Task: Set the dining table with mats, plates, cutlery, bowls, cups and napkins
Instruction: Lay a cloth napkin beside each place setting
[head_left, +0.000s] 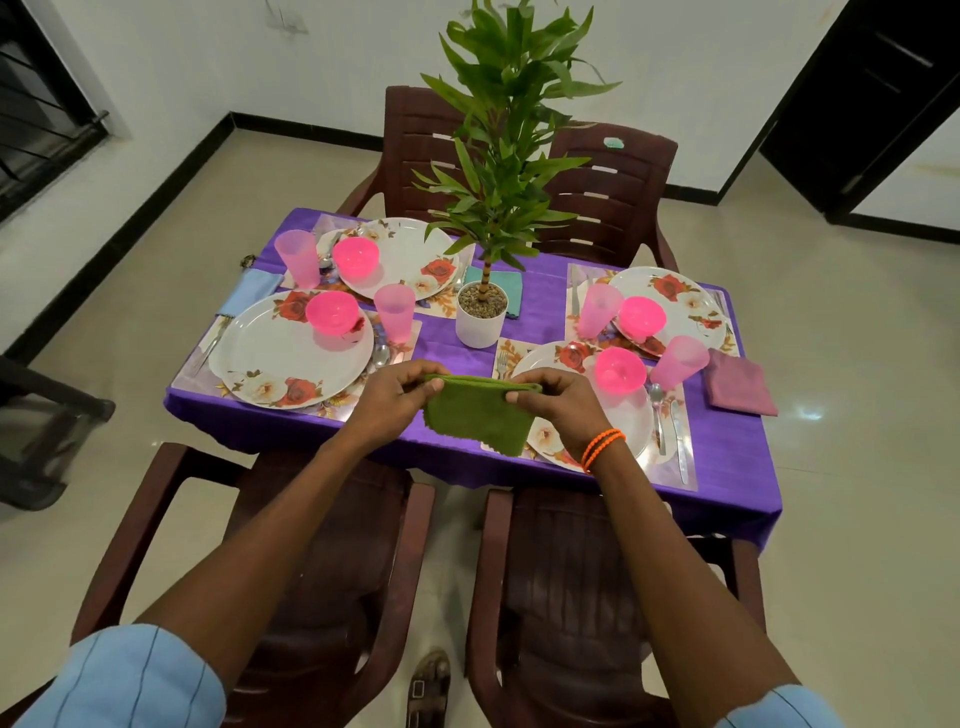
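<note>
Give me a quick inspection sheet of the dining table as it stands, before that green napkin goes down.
Surface: table under a purple cloth, four place settings laid.
Job's things: four floral plates, each with a pink bowl and a pink cup; cutlery beside them. Blue napkin, teal napkin and mauve napkin already down; green napkin held above the near edge.
Clutter: potted plant at the centre.
Grippers: left hand and right hand pinch the green napkin's top corners.
Cables: nothing seen.
Surroundings: four brown chairs, tiled floor, dark doorway far right.
</note>
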